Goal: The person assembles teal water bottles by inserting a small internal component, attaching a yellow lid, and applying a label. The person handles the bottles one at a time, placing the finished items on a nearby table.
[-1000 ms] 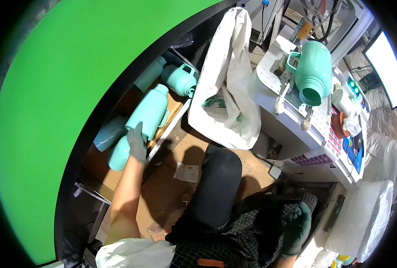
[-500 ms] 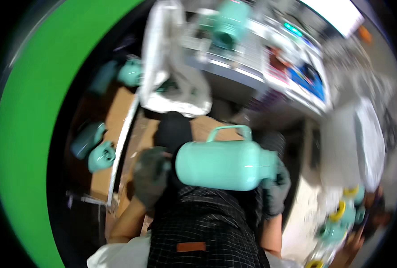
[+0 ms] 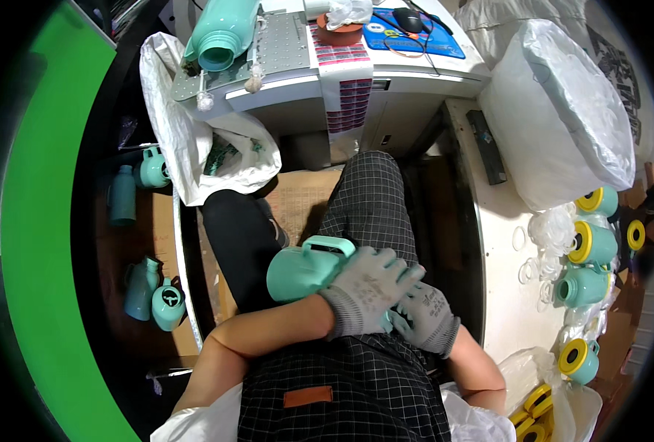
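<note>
Two gloved hands meet on one teal jug [image 3: 303, 269], lying on its side across the lap at picture centre, handle up, its base toward 9 o'clock. Left hand [image 3: 367, 287] lies over the jug's near end, fingers spread and curled onto the body — gripping it. Right hand [image 3: 426, 318] sits just behind, at 4 o'clock of the left, closed around the jug's mouth end; what exactly it pinches is hidden by the left glove.

Step in hand, as judged: working on the mouth end of the jug while it is steadied on the lap. Next move likely calls for a firm left hold and a turn or press from the right.

Surroundings: bench [image 3: 356, 81] at 12 o'clock with another jug [image 3: 224, 29] on it; finished jugs [image 3: 588, 247] with yellow caps at 3 o'clock; loose jugs [image 3: 154, 295] on the floor at 9 o'clock.
</note>
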`<act>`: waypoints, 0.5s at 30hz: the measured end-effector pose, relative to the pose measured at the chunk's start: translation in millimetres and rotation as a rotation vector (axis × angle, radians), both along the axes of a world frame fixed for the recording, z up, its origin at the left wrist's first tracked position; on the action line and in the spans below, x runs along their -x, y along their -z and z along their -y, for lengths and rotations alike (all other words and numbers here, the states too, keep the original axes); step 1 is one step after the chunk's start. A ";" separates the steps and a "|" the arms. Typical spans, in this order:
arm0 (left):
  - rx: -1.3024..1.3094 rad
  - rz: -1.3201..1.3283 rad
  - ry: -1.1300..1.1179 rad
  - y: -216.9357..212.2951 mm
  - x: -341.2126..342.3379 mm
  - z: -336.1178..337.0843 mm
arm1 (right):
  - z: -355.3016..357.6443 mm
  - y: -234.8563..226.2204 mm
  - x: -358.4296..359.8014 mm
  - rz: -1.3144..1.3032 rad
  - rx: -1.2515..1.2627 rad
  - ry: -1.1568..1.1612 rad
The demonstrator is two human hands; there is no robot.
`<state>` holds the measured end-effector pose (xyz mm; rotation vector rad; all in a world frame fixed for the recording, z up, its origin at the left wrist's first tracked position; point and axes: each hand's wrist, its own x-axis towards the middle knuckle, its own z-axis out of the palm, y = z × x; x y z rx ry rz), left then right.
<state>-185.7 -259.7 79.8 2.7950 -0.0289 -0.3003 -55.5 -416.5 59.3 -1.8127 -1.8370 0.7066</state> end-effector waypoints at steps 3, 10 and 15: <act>-0.002 0.074 0.057 14.0 -2.8 0.2 | -14.8 -13.7 -9.8 0.296 0.294 -0.245; 0.425 0.291 -0.313 -0.6 52.1 -54.2 | -14.6 -30.1 -19.3 0.241 -0.586 0.019; 0.451 0.414 -0.166 -21.5 81.9 -49.6 | -69.9 -3.4 1.9 -0.331 -0.943 0.834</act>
